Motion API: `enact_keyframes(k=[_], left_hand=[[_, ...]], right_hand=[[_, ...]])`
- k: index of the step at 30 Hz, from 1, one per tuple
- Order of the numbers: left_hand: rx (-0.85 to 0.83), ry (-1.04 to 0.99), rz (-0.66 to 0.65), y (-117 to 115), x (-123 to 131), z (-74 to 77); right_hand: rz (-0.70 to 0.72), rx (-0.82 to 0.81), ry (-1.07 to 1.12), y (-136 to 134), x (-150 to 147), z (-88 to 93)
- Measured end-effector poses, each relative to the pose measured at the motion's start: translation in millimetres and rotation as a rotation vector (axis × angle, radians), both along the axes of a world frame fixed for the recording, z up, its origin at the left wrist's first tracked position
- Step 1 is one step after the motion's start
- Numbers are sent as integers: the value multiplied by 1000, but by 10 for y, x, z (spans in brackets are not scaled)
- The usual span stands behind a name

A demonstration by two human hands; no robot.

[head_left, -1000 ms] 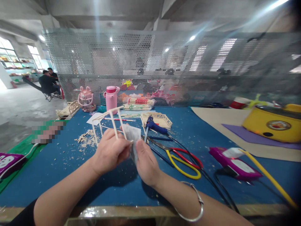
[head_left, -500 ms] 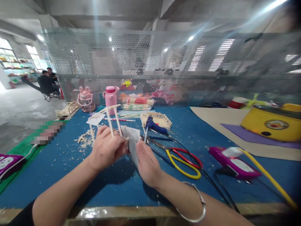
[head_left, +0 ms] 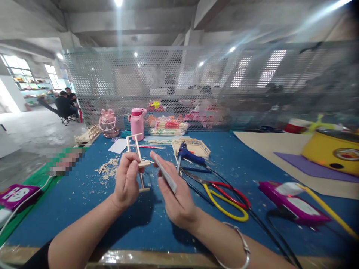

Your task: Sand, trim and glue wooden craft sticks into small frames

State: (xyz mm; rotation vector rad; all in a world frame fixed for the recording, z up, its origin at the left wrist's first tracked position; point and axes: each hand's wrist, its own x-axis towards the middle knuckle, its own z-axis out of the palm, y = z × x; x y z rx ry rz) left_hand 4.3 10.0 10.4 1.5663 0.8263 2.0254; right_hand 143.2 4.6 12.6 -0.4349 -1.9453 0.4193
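My left hand (head_left: 127, 181) pinches a small frame of pale wooden sticks (head_left: 137, 147), holding it up above the table. One end of the frame points at my right hand, and a lower crosspiece hangs below my fingers. In my right hand (head_left: 179, 198) lies a thin grey sheet, like sandpaper (head_left: 166, 175), gripped between thumb and fingers. A small gap separates the sheet from the frame. Right of that hand are a blue glue gun (head_left: 192, 154) and scissors with red and yellow handles (head_left: 221, 192).
A pile of stick scraps (head_left: 108, 168) lies to the left on the blue table (head_left: 92, 209). Behind are a pink bottle (head_left: 137, 125), packed sticks (head_left: 169, 129) and a stick-built tray (head_left: 206, 147). Purple power strips (head_left: 294, 205) with cords and a yellow pot (head_left: 331, 149) stand right.
The wooden frame has turned in my left hand, its end now facing right. The grey sheet has tilted edge-on and come away from the frame. The view has shifted slightly.
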Motion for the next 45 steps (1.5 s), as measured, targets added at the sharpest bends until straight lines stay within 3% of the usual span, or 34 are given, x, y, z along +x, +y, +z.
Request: enact_keyframes(k=[8, 14, 17, 21, 25, 30, 35, 40, 45], left_hand=[[-5, -51, 4, 17, 21, -75], [-118, -133, 10, -21, 9, 99], [-267, -282, -138, 30, -29, 202], [-492, -448, -409, 123, -60, 236], [-535, -459, -540, 143, -50, 197], [-538, -536, -584, 63, -1, 189], [-505, -491, -553, -29, 73, 190], [-461, -557, -578, -51, 90, 184], [-453, -619, -512, -53, 92, 185]], right_hand=[[5, 86, -114, -102, -82, -132], [42, 184, -170, -112, -69, -132], [90, 230, -168, -73, -1, -75], [15, 76, 38, 80, 113, -26], [-40, 31, 99, 215, 155, -10], [-149, 145, -63, 227, 121, 63], [-93, 298, -103, 198, 68, 111], [-183, 367, -46, 196, 44, 116], [-181, 459, -77, 174, 17, 133]])
